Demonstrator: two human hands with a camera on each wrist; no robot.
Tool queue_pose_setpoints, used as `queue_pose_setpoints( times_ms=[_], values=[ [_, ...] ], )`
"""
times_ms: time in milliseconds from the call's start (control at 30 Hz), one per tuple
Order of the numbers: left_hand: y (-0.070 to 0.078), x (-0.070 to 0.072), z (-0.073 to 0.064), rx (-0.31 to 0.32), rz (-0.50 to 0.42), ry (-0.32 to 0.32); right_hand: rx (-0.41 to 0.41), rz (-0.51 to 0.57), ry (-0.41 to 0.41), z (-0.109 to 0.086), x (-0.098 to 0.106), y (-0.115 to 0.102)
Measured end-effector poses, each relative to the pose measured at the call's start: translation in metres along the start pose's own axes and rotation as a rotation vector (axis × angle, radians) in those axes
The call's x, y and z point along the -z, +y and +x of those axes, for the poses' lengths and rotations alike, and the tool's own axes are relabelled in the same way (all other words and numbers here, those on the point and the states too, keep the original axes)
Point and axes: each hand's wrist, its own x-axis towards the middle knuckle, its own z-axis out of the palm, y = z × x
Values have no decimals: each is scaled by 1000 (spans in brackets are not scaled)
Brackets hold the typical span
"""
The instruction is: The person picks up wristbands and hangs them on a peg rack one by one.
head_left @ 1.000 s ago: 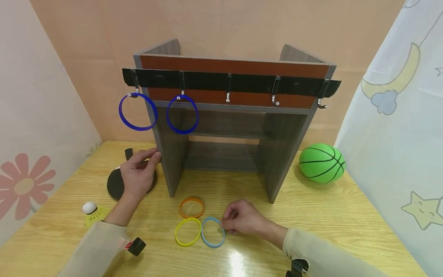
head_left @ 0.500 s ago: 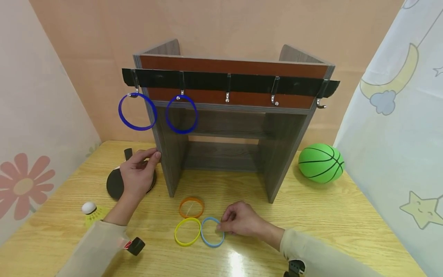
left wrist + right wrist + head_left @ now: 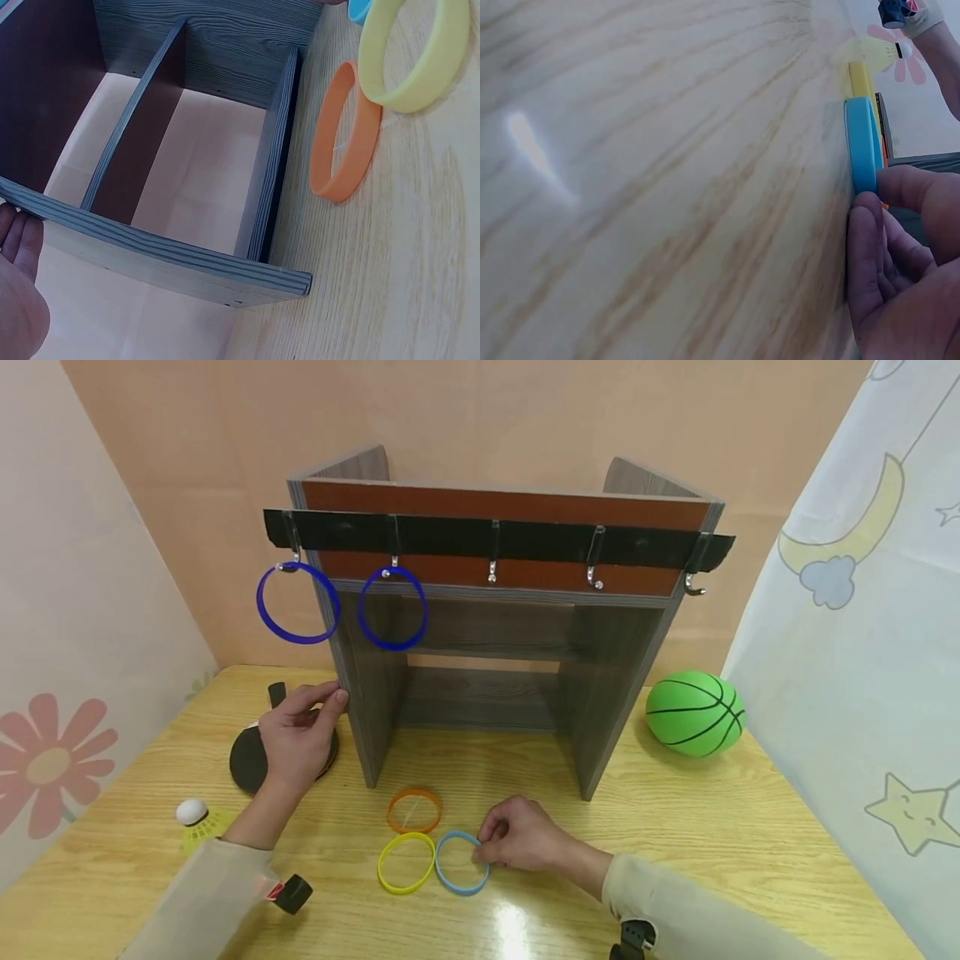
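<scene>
My right hand (image 3: 517,835) pinches the right side of a light blue silicone wristband (image 3: 447,883) lying on the table. In the right wrist view, thumb and finger meet at the near end of this blue band (image 3: 861,142). A yellow wristband (image 3: 381,870) lies just left of it, and an orange wristband (image 3: 390,814) lies behind the yellow one. My left hand (image 3: 298,739) touches the left side panel of a grey wooden shelf (image 3: 363,710); in the left wrist view its fingertips (image 3: 30,236) rest against the panel's outer face.
A black strip (image 3: 442,535) with several metal hooks crosses the shelf's front. Dark blue wristbands (image 3: 262,614) hang from the two leftmost hooks. Beyond the left arm are a black table tennis paddle (image 3: 247,760) and a yellow shuttlecock (image 3: 192,812). A green ball (image 3: 696,714) sits right of the shelf.
My right hand has shifted slightly left, and its fingertips now overlap the light blue wristband's right side more. The left hand has stayed against the shelf.
</scene>
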Motion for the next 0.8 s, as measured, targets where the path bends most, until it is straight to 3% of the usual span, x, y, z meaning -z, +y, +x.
queue_pose_setpoints(
  times_ms=[267,533,800],
  values=[
    [2,-1,0,-2,6,2,-33,153,-40,-2,3,7],
    [2,-1,0,4,43,-13,-56,233,-51,-10,12,14],
    [4,-1,0,13,64,-10,-37,362,-126,-17,25,18]
  ],
)
